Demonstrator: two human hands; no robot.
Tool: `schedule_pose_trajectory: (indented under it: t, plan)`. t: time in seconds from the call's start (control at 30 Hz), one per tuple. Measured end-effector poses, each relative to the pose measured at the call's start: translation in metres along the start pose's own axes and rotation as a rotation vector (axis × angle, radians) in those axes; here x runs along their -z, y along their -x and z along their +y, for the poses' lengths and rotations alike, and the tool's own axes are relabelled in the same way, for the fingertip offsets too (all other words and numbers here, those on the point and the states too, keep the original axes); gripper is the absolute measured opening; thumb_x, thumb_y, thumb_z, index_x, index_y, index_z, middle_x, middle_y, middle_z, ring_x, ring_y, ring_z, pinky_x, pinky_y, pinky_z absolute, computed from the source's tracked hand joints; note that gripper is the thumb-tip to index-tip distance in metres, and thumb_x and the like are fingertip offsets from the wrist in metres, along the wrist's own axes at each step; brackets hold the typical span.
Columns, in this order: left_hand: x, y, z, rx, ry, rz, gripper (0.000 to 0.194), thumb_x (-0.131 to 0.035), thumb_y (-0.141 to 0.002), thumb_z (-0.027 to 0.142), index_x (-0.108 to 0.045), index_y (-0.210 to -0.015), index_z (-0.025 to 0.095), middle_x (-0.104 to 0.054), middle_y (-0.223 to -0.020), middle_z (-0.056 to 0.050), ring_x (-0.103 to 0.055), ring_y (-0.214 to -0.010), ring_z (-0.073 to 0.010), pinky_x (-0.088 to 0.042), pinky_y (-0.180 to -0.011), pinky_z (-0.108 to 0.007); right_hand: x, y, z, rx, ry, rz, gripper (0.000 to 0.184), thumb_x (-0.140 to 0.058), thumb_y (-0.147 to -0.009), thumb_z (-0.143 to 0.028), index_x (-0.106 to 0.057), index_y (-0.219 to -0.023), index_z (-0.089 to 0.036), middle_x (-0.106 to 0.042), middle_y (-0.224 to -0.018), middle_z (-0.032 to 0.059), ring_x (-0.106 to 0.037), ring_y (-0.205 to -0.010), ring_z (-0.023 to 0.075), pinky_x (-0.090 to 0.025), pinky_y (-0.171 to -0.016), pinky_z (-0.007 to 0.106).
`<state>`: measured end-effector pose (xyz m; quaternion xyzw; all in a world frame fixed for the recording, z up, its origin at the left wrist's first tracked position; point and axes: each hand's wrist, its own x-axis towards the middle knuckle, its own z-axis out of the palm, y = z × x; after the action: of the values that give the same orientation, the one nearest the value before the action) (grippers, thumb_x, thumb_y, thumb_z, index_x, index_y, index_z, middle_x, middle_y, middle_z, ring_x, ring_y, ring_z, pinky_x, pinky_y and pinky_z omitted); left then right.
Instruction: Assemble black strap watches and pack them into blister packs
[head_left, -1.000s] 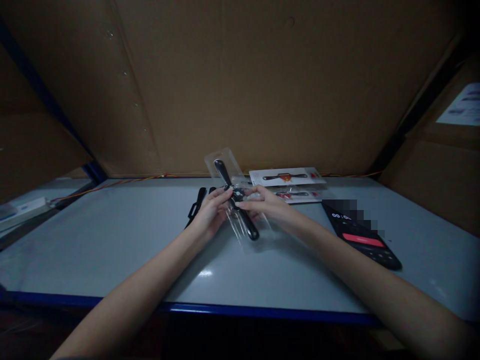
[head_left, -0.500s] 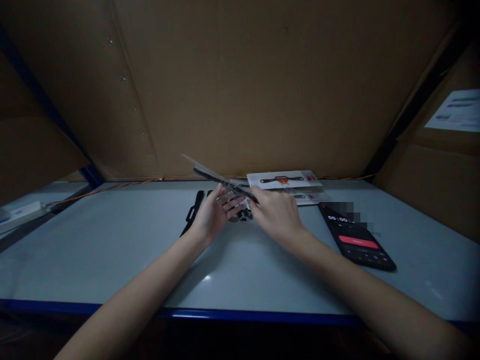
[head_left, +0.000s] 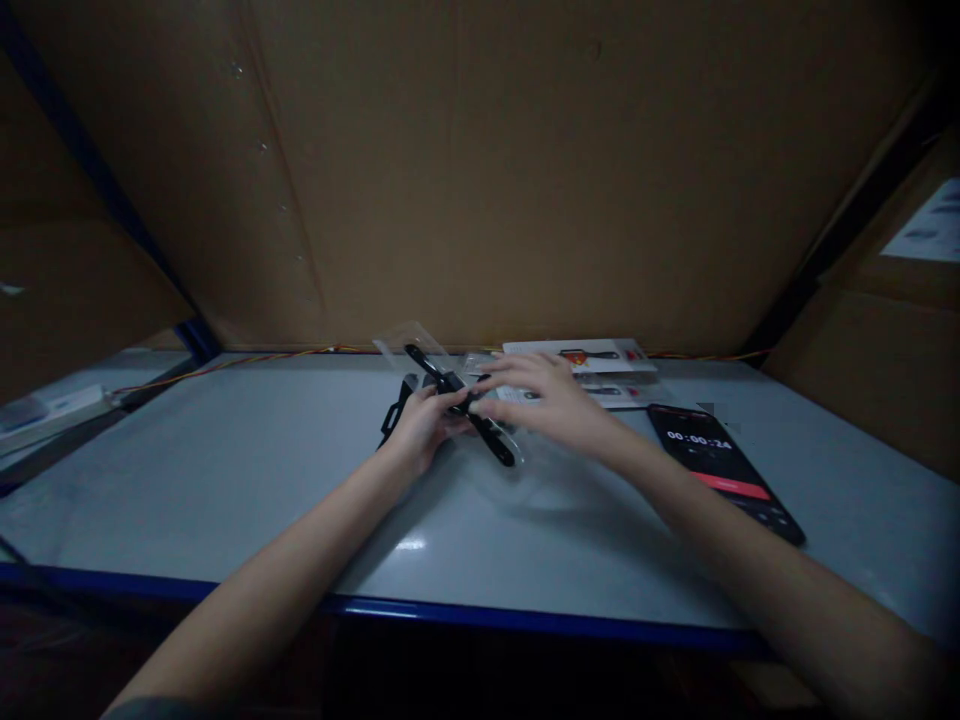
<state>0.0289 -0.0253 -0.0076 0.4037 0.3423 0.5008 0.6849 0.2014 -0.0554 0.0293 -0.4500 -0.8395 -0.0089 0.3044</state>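
A black spokeshave (head_left: 491,440) lies aslant in a clear plastic blister shell (head_left: 396,345), raised above the table. My left hand (head_left: 424,425) grips both near the middle, thumb on top. My right hand (head_left: 544,395) is just to the right, slightly blurred, with fingers spread and the tips close to the tool's middle; I cannot tell whether they touch it. Behind my left hand lies another black tool (head_left: 391,418), partly hidden. Beyond my right hand are packs with printed cards (head_left: 600,352), the top one picturing a spokeshave.
A phone (head_left: 724,470) with a running timer lies on the right of the grey table (head_left: 225,480). Cardboard walls (head_left: 480,200) enclose the back and sides. Red and yellow wires (head_left: 285,352) run along the back edge. A white box (head_left: 56,415) sits at the far left.
The spokeshave and its shell have turned, so their upper side now faces me. My right hand has let go of their right end and opened. My left hand now has its thumb over the tool.
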Motion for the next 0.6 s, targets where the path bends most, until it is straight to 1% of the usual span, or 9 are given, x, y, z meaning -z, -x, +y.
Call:
schedule_pose_trajectory:
  t: [0.07, 0.1, 0.2, 0.23, 0.3, 0.37, 0.43, 0.53, 0.6]
  plan:
    - [0.002, -0.001, 0.004, 0.107, -0.047, -0.044, 0.022, -0.063, -0.067, 0.007, -0.057, -0.088, 0.010, -0.066, -0.081, -0.011, -0.065, -0.065, -0.0190, -0.051, -0.063, -0.033, 0.012, -0.013, 0.032, -0.033, 0.022, 0.023, 0.032, -0.056, -0.079, -0.039, -0.062, -0.108, -0.028, -0.060, -0.118, 0.0033, -0.046, -0.115, 0.0253, -0.030, -0.096, 0.045]
    - [0.003, -0.001, 0.005, 0.156, -0.064, -0.078, 0.021, -0.063, -0.067, 0.007, -0.057, -0.087, 0.009, -0.066, -0.081, -0.013, -0.065, -0.064, -0.0199, -0.051, -0.063, -0.033, 0.016, -0.019, 0.051, -0.057, 0.067, -0.002, 0.037, -0.058, -0.077, -0.037, -0.059, -0.112, -0.026, -0.059, -0.119, 0.0044, -0.047, -0.114, 0.0260, -0.032, -0.094, 0.044]
    - [0.004, -0.002, 0.008, 0.232, -0.073, -0.199, 0.020, -0.065, -0.067, 0.007, -0.055, -0.084, 0.009, -0.065, -0.083, -0.015, -0.065, -0.062, -0.0209, -0.051, -0.060, -0.033, 0.017, -0.030, 0.107, -0.187, 0.230, -0.151, 0.053, -0.062, -0.070, -0.031, -0.054, -0.121, -0.023, -0.055, -0.123, 0.0083, -0.045, -0.114, 0.0298, -0.036, -0.090, 0.045]
    - [0.004, -0.002, 0.008, 0.236, -0.073, -0.226, 0.019, -0.065, -0.066, 0.007, -0.055, -0.082, 0.010, -0.065, -0.083, -0.014, -0.065, -0.061, -0.0204, -0.051, -0.058, -0.032, 0.015, -0.032, 0.123, -0.247, 0.293, -0.192, 0.060, -0.065, -0.066, -0.033, -0.051, -0.124, -0.023, -0.053, -0.125, 0.0097, -0.043, -0.115, 0.0329, -0.035, -0.090, 0.049]
    - [0.005, -0.003, 0.007, 0.212, -0.086, -0.244, 0.018, -0.065, -0.065, 0.006, -0.055, -0.079, 0.011, -0.065, -0.079, -0.011, -0.063, -0.058, -0.0180, -0.050, -0.054, -0.029, 0.011, -0.035, 0.146, -0.341, 0.328, -0.298, 0.064, -0.065, -0.066, -0.038, -0.049, -0.126, -0.024, -0.051, -0.126, 0.0119, -0.041, -0.116, 0.0359, -0.034, -0.090, 0.053]
    - [0.006, -0.004, 0.006, 0.177, -0.122, -0.248, 0.018, -0.065, -0.065, 0.006, -0.056, -0.079, 0.012, -0.063, -0.075, -0.008, -0.061, -0.054, -0.0154, -0.046, -0.049, -0.026, 0.007, -0.038, 0.158, -0.380, 0.332, -0.357, 0.066, -0.066, -0.063, -0.045, -0.051, -0.124, -0.025, -0.049, -0.126, 0.0137, -0.040, -0.117, 0.0381, -0.034, -0.088, 0.055]
    - [0.008, -0.007, 0.005, 0.177, -0.162, -0.265, 0.021, -0.066, -0.064, 0.007, -0.057, -0.083, 0.011, -0.061, -0.072, -0.007, -0.059, -0.051, -0.0146, -0.045, -0.048, -0.026, 0.005, -0.043, 0.162, -0.394, 0.351, -0.366, 0.067, -0.071, -0.057, -0.046, -0.054, -0.118, -0.024, -0.048, -0.125, 0.0150, -0.038, -0.117, 0.0399, -0.034, -0.086, 0.055]
    - [0.010, -0.009, 0.006, 0.249, -0.198, -0.295, 0.033, -0.066, -0.064, 0.009, -0.056, -0.096, 0.010, -0.061, -0.074, -0.007, -0.062, -0.055, -0.0181, -0.049, -0.056, -0.033, 0.006, -0.050, 0.159, -0.395, 0.365, -0.290, 0.067, -0.077, -0.049, -0.039, -0.056, -0.109, -0.020, -0.051, -0.121, 0.0161, -0.041, -0.114, 0.0384, -0.038, -0.084, 0.051]
    - [0.009, -0.009, 0.007, 0.289, -0.205, -0.309, 0.041, -0.066, -0.064, 0.009, -0.053, -0.102, 0.010, -0.061, -0.075, -0.008, -0.063, -0.057, -0.0205, -0.050, -0.058, -0.037, 0.010, -0.052, 0.156, -0.403, 0.320, -0.229, 0.056, -0.077, -0.050, -0.031, -0.058, -0.102, -0.019, -0.058, -0.111, 0.0131, -0.050, -0.105, 0.0328, -0.040, -0.082, 0.046]
